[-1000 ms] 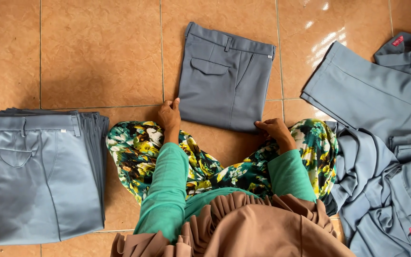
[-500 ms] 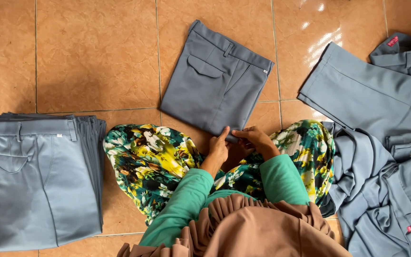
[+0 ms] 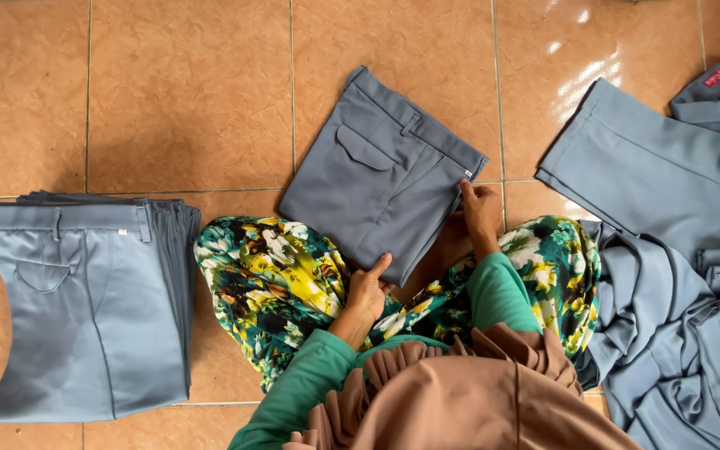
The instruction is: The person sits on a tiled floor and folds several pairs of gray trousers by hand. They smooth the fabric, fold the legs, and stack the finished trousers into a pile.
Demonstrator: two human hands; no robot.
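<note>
A folded pair of grey trousers (image 3: 381,171) lies on the tiled floor in front of my knees, tilted, back pocket up. My left hand (image 3: 367,292) grips its near bottom edge, thumb on top. My right hand (image 3: 478,212) holds the right edge near the waistband corner. My lap is covered in floral green and yellow cloth (image 3: 272,279). Green sleeves cover both my arms.
A neat stack of folded grey trousers (image 3: 85,300) sits on the floor at the left. A loose heap of unfolded grey trousers (image 3: 677,275) spreads along the right side. Bare orange tiles (image 3: 185,92) show at the top left.
My hands left my lap, where they were together, and took hold of the folded trousers' near and right edges. The trousers now sit closer to my knees.
</note>
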